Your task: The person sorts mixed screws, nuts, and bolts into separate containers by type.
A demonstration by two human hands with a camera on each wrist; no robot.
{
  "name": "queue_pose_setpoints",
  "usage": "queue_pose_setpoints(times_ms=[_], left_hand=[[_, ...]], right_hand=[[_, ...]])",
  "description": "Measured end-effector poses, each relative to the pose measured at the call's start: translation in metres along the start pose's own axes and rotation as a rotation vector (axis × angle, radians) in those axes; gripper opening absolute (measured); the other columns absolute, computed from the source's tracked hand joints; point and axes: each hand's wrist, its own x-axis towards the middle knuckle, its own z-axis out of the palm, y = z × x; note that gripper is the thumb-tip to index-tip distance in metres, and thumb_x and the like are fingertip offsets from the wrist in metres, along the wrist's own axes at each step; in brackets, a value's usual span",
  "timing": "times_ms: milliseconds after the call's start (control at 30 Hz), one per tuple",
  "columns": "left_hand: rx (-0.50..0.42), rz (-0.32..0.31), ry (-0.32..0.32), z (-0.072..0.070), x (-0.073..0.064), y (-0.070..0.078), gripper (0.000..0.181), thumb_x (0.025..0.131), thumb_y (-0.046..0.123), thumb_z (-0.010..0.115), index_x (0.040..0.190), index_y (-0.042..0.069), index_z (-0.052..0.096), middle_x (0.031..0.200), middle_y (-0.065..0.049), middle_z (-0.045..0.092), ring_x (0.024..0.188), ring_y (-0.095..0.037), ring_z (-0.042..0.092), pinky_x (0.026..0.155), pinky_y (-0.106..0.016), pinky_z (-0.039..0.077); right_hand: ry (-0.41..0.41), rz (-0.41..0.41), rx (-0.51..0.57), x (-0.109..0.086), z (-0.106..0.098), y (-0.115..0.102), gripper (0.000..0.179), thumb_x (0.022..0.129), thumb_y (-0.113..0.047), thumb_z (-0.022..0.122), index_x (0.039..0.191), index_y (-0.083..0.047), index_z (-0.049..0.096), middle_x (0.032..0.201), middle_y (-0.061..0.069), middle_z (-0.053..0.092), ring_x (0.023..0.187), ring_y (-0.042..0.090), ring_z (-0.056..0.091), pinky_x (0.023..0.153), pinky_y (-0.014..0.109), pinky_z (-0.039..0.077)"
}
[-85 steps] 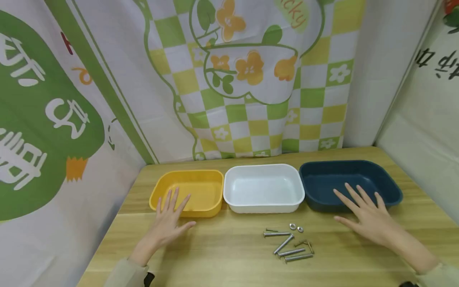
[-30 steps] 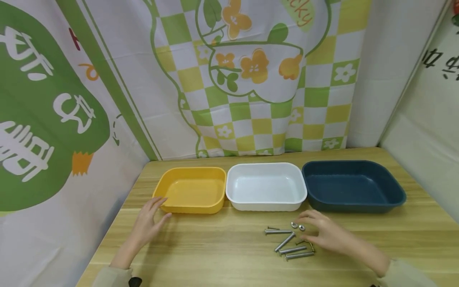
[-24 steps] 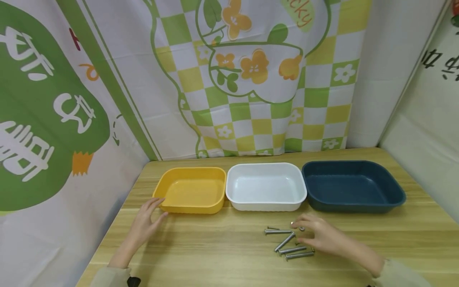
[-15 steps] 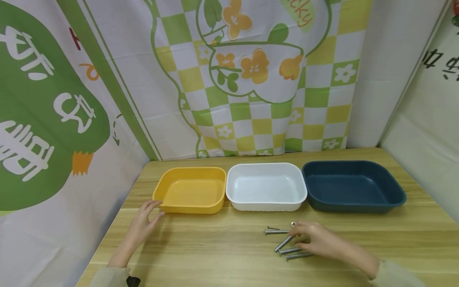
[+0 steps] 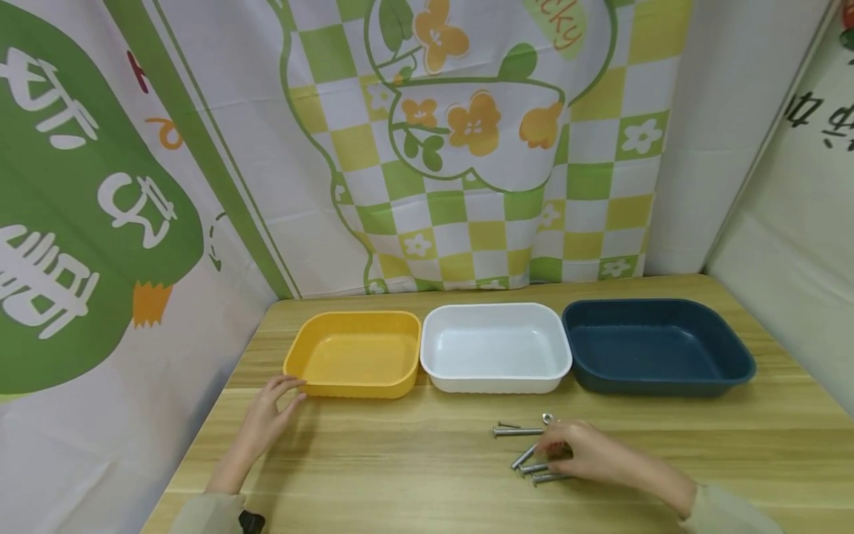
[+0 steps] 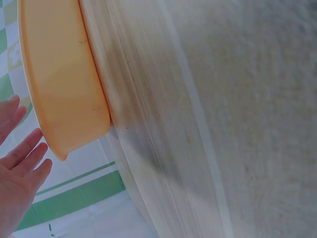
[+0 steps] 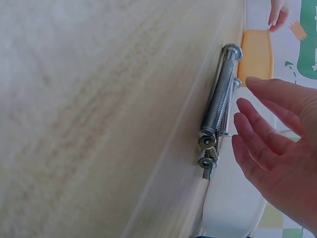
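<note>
My right hand [image 5: 587, 451] hovers over a small pile of metal bolts [image 5: 517, 432], its fingers bent down toward them. In the right wrist view the thumb and fingers of the right hand [image 7: 282, 144] stand apart beside the bolts [image 7: 218, 104], with nothing between them. A shiny nut [image 5: 547, 418] and a thin small screw [image 5: 509, 425] lie at the back of the pile; the hand hides the pile's right part. My left hand [image 5: 263, 419] is at the front left corner of the yellow tray [image 5: 360, 390], fingers loosely extended. Whether its fingertips touch the rim I cannot tell.
A white tray [image 5: 495, 386] stands in the middle of the row, next to the yellow one. The dark blue tray [image 5: 657, 386] is at its right. Behind the wooden table [image 5: 400, 475] hangs a patterned curtain [image 5: 480, 222], with cloth on both sides.
From beside the dark blue tray, my right hand has come left and down over the bolts. My left hand has drawn back from above the yellow tray to its front corner.
</note>
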Motion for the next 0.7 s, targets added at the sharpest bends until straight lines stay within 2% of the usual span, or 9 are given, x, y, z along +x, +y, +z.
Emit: queue_pose_setpoints(times_ms=[400, 700], left_hand=[[-0.012, -0.016, -0.017, 0.003, 0.003, -0.001, 0.020, 0.074, -0.005, 0.066, 0.094, -0.003, 0.064, 0.098, -0.019, 0.056, 0.091, -0.036, 0.054, 0.076, -0.049, 0.043], [0.021, 0.002, 0.033, 0.010, 0.007, -0.004, 0.017, 0.073, -0.005, 0.067, 0.088, 0.001, 0.065, 0.088, -0.011, 0.055, 0.082, -0.026, 0.055, 0.069, -0.043, 0.045]], right_hand=[[-0.050, 0.035, -0.028, 0.000, 0.004, 0.005, 0.019, 0.065, 0.004, 0.070, 0.080, -0.006, 0.065, 0.071, -0.006, 0.052, 0.063, -0.001, 0.045, 0.052, 0.015, 0.040], [-0.118, 0.145, 0.023, 0.003, 0.005, 0.003, 0.015, 0.069, 0.002, 0.069, 0.081, -0.006, 0.065, 0.072, -0.006, 0.053, 0.064, -0.001, 0.046, 0.052, 0.017, 0.041]])
